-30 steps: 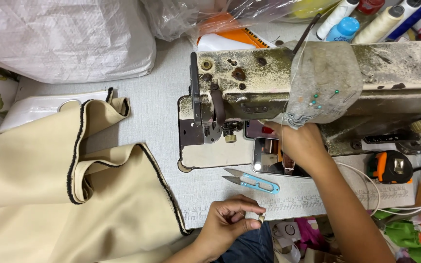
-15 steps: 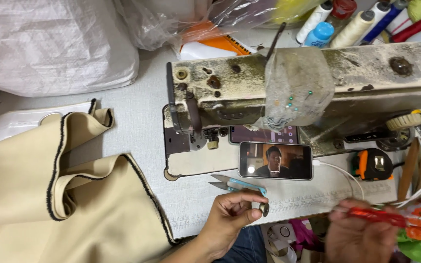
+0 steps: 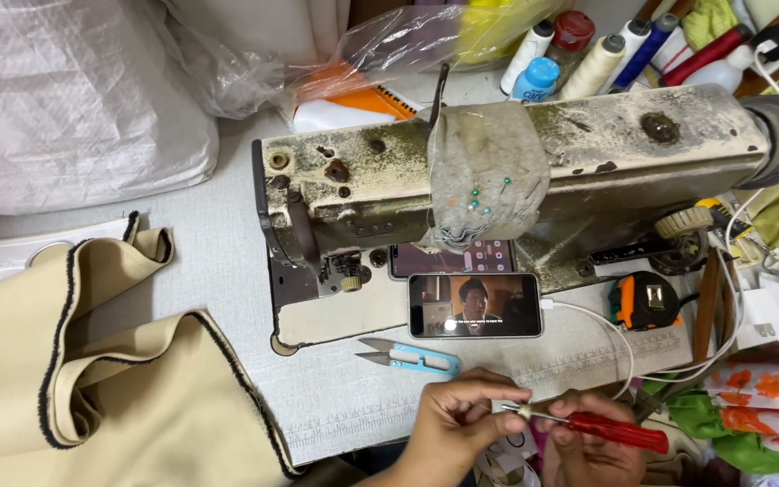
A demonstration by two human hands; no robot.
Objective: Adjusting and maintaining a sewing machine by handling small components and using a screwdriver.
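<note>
My left hand (image 3: 462,419) is at the table's front edge, its fingers pinched around a small part at the metal tip of a red-handled screwdriver (image 3: 608,429). My right hand (image 3: 588,442) grips that screwdriver's red handle, just right of the left hand. Blue thread snips (image 3: 412,357) lie on the table right behind my left hand. An old, worn cream sewing machine (image 3: 588,153) stands beyond, with a grey cloth pincushion band (image 3: 484,176) wrapped around its arm. A phone (image 3: 474,306) playing a video leans on the machine bed.
Beige fabric with black edging (image 3: 92,379) is piled at the left. A white woven sack (image 3: 65,99) sits at the back left. Thread cones and bottles (image 3: 579,54) stand behind the machine. An orange-and-black tape measure (image 3: 644,300) and a white cable (image 3: 624,347) lie right of the phone. Coloured cloth (image 3: 750,406) fills the right edge.
My right hand left the machine bed, where it had covered the phone, and came down to the front edge holding the red screwdriver. Both hands now meet at its tip.
</note>
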